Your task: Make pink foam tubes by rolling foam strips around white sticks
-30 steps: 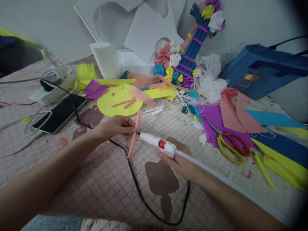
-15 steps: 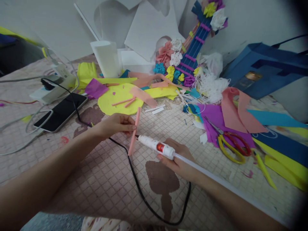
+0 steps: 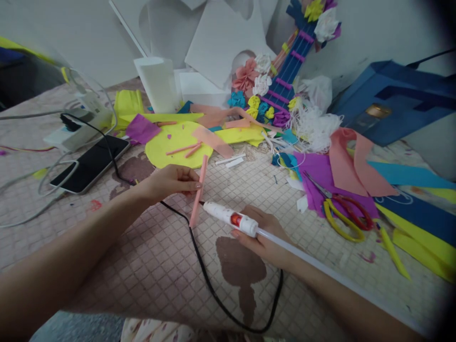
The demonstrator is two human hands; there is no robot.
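Between the fingertips of my left hand (image 3: 174, 181) is a narrow pink strip (image 3: 196, 207), held tilted upright above the table. My right hand (image 3: 265, 235) is closed around a white glue gun (image 3: 223, 214), its handle mostly hidden by my palm. The dark nozzle points at the lower half of the strip; whether it touches I cannot tell. A long clear glue stick (image 3: 295, 251) sticks out of the gun's back and runs along my right forearm. The gun's black cord (image 3: 206, 280) loops over the tabletop below both hands.
Scissors (image 3: 344, 221) and a yellow craft knife (image 3: 394, 251) lie at right beside coloured sheets. A decorated blue guitar model (image 3: 290, 71) leans at the back. A yellow piece (image 3: 164, 142) bears small pink strips. A phone (image 3: 92, 166) and power strip (image 3: 78, 130) are at left.
The pink strip and my left hand have shifted very slightly upward, and the nozzle sits marginally lower along the strip. Both hands keep the same hold.
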